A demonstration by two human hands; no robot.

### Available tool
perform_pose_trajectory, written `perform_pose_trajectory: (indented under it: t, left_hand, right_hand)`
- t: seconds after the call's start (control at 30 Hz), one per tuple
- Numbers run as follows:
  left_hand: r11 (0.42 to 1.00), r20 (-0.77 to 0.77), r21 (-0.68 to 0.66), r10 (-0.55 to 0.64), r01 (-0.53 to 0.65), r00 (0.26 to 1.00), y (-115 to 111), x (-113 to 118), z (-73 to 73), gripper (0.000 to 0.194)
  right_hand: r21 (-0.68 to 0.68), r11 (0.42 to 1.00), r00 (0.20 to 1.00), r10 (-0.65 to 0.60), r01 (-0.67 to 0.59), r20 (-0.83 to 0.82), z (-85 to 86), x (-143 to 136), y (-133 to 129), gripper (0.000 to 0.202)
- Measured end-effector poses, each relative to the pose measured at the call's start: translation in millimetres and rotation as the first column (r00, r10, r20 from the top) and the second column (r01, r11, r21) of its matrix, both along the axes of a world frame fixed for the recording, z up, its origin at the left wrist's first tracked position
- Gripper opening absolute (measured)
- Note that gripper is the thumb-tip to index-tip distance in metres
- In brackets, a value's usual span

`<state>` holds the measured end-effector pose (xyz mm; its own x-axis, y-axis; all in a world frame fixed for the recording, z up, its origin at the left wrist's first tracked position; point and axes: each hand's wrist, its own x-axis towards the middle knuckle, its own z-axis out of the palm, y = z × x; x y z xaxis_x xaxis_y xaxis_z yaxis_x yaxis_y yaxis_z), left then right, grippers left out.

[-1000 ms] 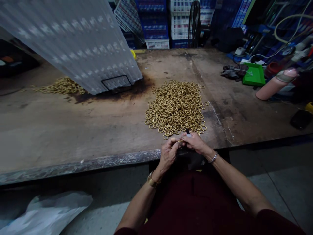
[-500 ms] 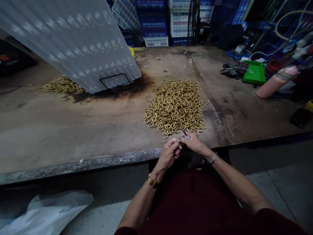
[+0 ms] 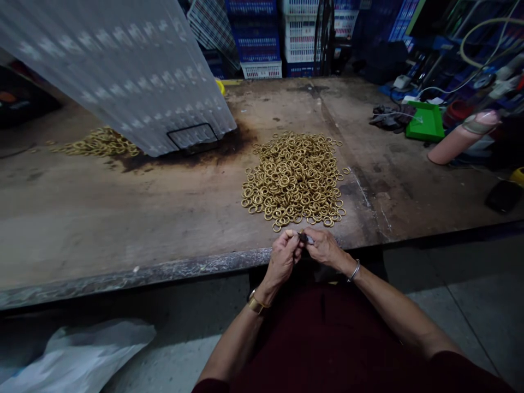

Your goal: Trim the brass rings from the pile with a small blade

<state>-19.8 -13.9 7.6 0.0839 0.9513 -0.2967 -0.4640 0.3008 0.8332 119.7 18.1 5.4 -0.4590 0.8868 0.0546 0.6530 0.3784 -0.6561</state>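
Observation:
Just in front of the table edge, my left hand (image 3: 283, 254) is closed in a pinch at its fingertips. What it pinches is too small and covered to make out. My right hand (image 3: 325, 246) is closed around a small hand tool (image 3: 309, 239) with a pale grey handle and a dark end. That dark end points at the left fingertips, and the two hands almost touch. Right beyond them lies a heap of brass-coloured rings (image 3: 292, 180) on the worn wooden table (image 3: 184, 218).
A tall grey ribbed panel (image 3: 155, 82) leans over the table at left, with another ring pile (image 3: 102, 143) beside it. At right are a green tray (image 3: 426, 121), a pink cylinder (image 3: 462, 136) and cables. Stacked crates (image 3: 257, 41) stand behind; a white plastic bag (image 3: 82, 355) lies below.
My right hand has turned slightly, and the tool's dark end has swung from pointing at the heap to the left fingertips. The left hand has barely moved.

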Motion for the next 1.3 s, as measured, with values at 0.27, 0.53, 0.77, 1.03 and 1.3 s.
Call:
perform_pose_trajectory:
  t: [0.27, 0.53, 0.77, 1.03, 1.3]
  left_hand:
    - [0.999, -0.171, 0.04, 0.021, -0.014, 0.985, -1, 0, -2.9, 0.04]
    - [0.993, 0.042, 0.013, -0.118, 0.118, 0.992, -13, -6, 7.6, 0.034]
    - [0.995, 0.275, -0.06, -0.057, 0.076, 0.96, -13, -11, 11.3, 0.034]
    - [0.992, 0.349, -0.125, 0.016, 0.03, 0.937, -6, -18, 4.2, 0.032]
    - [0.979, 0.412, -0.186, 0.003, 0.081, 0.911, -1, -19, -2.7, 0.031]
  right_hand:
    - [0.047, 0.999, 0.99, 0.017, -0.024, 0.142, 7.2, -3, -3, 0.017]
    - [0.045, 0.994, 0.922, -0.106, 0.096, 0.373, 2.4, 0, 15, 0.026]
    - [0.101, 0.979, 0.893, -0.201, 0.175, 0.403, 4.3, -13, 32, 0.028]
    - [0.093, 0.985, 0.857, -0.173, 0.146, 0.485, 7.2, -32, 35, 0.028]
    - [0.079, 0.983, 0.85, -0.185, 0.167, 0.494, 10.2, -26, 31, 0.025]
